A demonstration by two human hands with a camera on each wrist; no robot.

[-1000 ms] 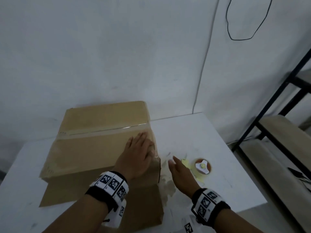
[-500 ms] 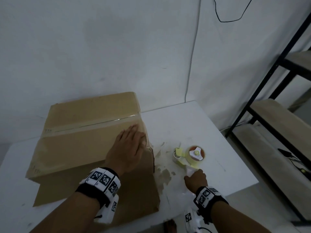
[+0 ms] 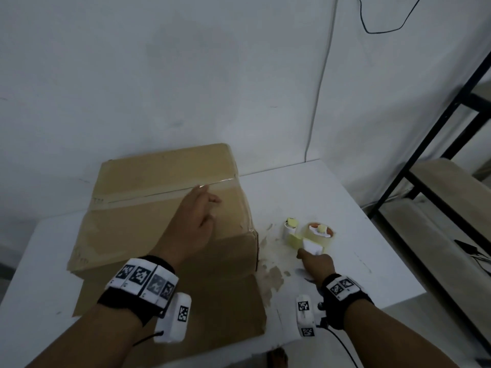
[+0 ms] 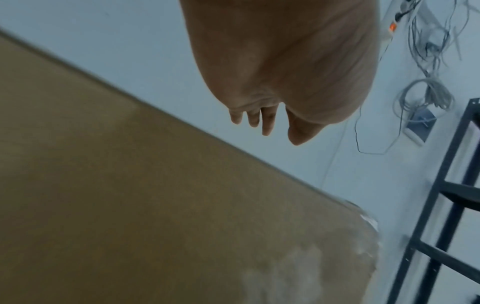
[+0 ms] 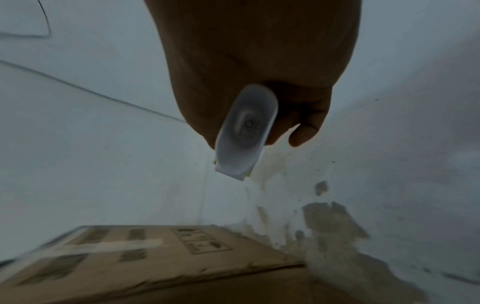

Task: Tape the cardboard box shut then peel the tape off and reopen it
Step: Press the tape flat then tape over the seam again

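Right grip (image 3: 316, 264) curls round the white handle of the dispenser (image 3: 309, 236) on the worktop (image 3: 345, 208), its nose pointing toward the box (image 3: 164, 208). Left grip (image 3: 191, 224) hovers spread over the box's taped seam; wrist views are blurred.

The box (image 3: 164, 208) sits on the desk (image 3: 332, 197) to my left; the tape dispenser (image 3: 308, 235) lies right of it, the shelf (image 3: 435, 166) farther right.
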